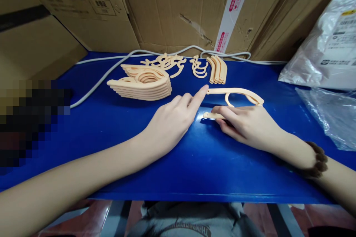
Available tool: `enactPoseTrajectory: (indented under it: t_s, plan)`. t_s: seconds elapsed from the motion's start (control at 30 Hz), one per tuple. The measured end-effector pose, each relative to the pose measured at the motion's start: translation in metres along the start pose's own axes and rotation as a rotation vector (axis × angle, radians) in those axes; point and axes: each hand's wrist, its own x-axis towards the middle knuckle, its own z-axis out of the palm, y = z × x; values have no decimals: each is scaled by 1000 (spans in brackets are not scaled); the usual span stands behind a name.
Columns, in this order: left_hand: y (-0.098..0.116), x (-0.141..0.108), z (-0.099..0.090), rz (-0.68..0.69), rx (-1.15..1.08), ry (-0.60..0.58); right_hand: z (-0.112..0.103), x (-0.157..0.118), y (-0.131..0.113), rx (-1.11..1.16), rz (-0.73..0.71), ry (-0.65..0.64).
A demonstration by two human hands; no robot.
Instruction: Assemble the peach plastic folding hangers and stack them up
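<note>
A beige plastic folding hanger (pixel 236 91) lies on the blue table, with its upper arm curving to the right. My right hand (pixel 246 124) pinches the hanger's lower beige arm (pixel 209 116) between thumb and fingers and covers most of it. Whether the two arms join under the hand is hidden. Between them shows a thin curved hook part (pixel 228 100). My left hand (pixel 178 118) has its index finger stretched out, the tip touching the upper arm's left end. Its other fingers are bent and the thumb is out of sight.
A stack of beige hangers (pixel 141 85) stands left of centre. Behind lie loose hooks (pixel 167 61), more hooks (pixel 198 68) and several curved arms (pixel 218 69). A grey cable (pixel 111 67) runs along the back by cardboard boxes (pixel 172 11). Clear plastic bags (pixel 325 52) lie at right.
</note>
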Motion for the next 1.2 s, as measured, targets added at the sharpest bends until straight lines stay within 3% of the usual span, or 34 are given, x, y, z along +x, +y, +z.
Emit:
enactPoseTrajectory:
  t_s: [0.2,0.5,0.93,1.2]
  plan:
    - [-3,3,0,-16,133,-18,3,-1,2,24,77,-5]
    - [4,4,-7,-130,-73,55,1,-1,2,22,37,9]
    - [0,5,-7,-127,-242,-58,4,-2,3,52,7,-1]
    - [-4,8,-6,-218,-265,-110,6,-2,5,133,-25,-14]
